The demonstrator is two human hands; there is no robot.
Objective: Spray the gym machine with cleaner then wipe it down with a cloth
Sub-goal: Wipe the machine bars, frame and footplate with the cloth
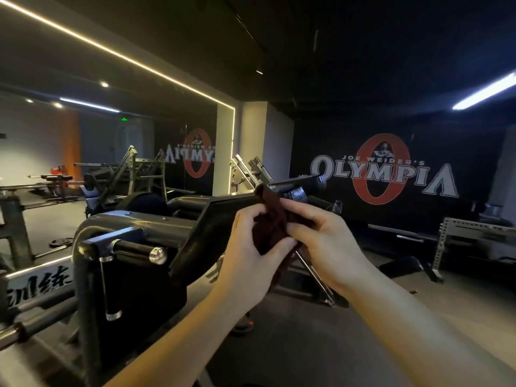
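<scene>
Both bare forearms reach in from the bottom edge. Left hand [251,247] and right hand [329,244] meet mid-frame, fingers and thumbs of each curled and pinching a dark maroon cloth [272,219] bunched between them. The cloth is off the machine, held up in front of its slanted black arm. Its top edge overlaps the textured grip at the arm's far end; contact there can't be told.

Mirror wall [111,141] fills the left side, edged by a lit LED strip [139,62], reflecting barbells and racks.

Far wall on the right carries the "Joe Weider's Olympia" logo [382,174], a red O with white letters.

Gym machine [134,222], a black curved steel frame, runs from bottom left toward centre, just beyond the hands.

Perforated grey steel rack [474,233] stands far right on the floor, well apart from the machine.

Black handle with a chrome end cap [139,248] sticks out of the machine's near post, left of the left hand.

Shoe [244,324] on the floor below the left wrist, dim.
</scene>
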